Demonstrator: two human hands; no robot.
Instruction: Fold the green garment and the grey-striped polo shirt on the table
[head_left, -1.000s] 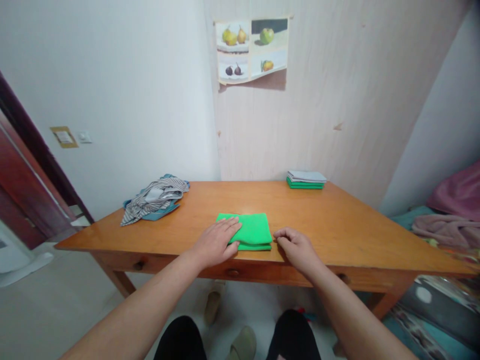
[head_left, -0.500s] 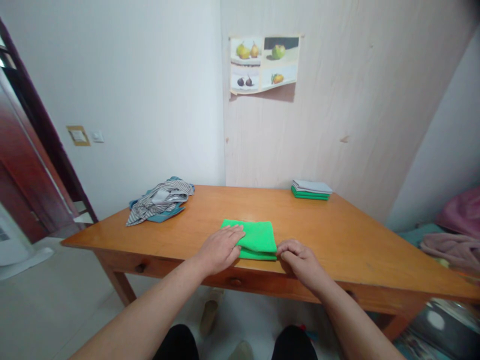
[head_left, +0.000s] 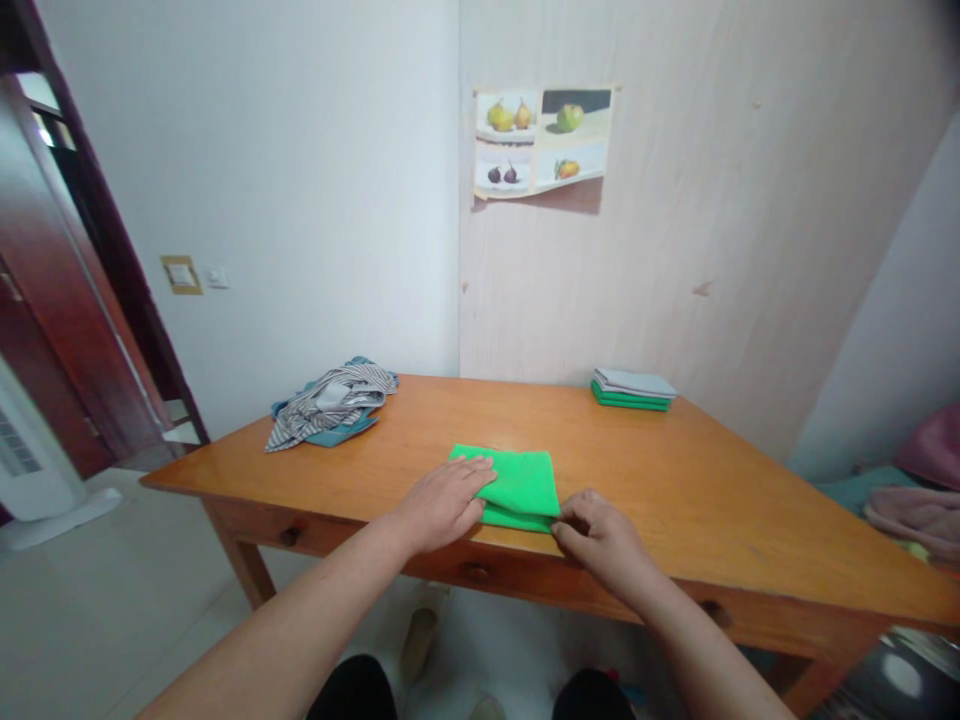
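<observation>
A folded bright green cloth (head_left: 525, 480) lies near the front edge of the wooden table (head_left: 675, 500). My left hand (head_left: 442, 500) rests flat on the cloth's left part, fingers stretched out. My right hand (head_left: 600, 535) is curled at the cloth's near right corner, fingertips pinching its edge.
A crumpled pile of striped and blue cloths (head_left: 330, 402) lies at the table's back left. A neat stack of folded green and grey cloths (head_left: 632, 388) sits at the back right by the wall. A dark door (head_left: 67, 300) stands left; bedding (head_left: 915, 490) lies right.
My right hand has moved left from beside the cloth onto its near right corner and closed on it. The left hand stays on the cloth. The view has tilted up slightly.
</observation>
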